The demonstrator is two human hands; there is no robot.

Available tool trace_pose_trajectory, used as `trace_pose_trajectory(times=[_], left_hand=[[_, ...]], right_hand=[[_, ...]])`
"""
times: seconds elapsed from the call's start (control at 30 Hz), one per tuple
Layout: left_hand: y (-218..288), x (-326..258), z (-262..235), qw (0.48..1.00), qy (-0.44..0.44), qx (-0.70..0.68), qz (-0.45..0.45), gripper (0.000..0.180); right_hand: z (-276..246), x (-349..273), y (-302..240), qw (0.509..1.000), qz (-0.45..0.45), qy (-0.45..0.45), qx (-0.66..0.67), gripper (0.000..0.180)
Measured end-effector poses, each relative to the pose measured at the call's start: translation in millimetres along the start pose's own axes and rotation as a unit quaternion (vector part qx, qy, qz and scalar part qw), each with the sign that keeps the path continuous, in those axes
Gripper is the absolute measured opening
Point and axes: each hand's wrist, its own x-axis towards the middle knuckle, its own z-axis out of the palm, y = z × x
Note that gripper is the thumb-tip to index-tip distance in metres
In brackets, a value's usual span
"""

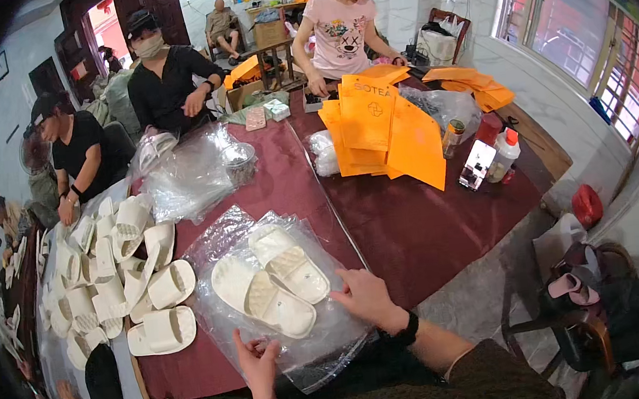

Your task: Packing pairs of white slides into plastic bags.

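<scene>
A pair of cream slide slippers (276,288) lies side by side, toes opposite ways, on a stack of clear plastic bags (328,350) at the table edge before me. My left hand (259,365) is at the near left edge of the bags, index finger raised and thumb apart, holding nothing that I can see. Over on the right, my right hand (366,297) is beside the slippers, index finger and thumb apart over the plastic, the other fingers partly hidden. Both wrists wear dark bands.
Loose cream slippers (109,276) are heaped at the left. Beyond lie more clear bags (189,178) and a round clear tub (239,161). Orange mailer bags (374,127), a phone (477,165) and a bottle (505,153) stand at the right. Several people work around the maroon-covered table (418,244).
</scene>
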Motion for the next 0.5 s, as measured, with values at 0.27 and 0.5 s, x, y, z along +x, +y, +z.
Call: trace_pose_trajectory(times=[0.27,0.5], left_hand=[[1,7,-22,0.912,-0.071,-0.345,-0.211,0.06],[23,0,-3,0.909,-0.075,-0.366,-0.184,0.058]], right_hand=[[13,12,1,0.977,-0.034,0.183,-0.108,0.032],[10,16,-9,0.977,-0.082,0.002,0.199,0.019]])
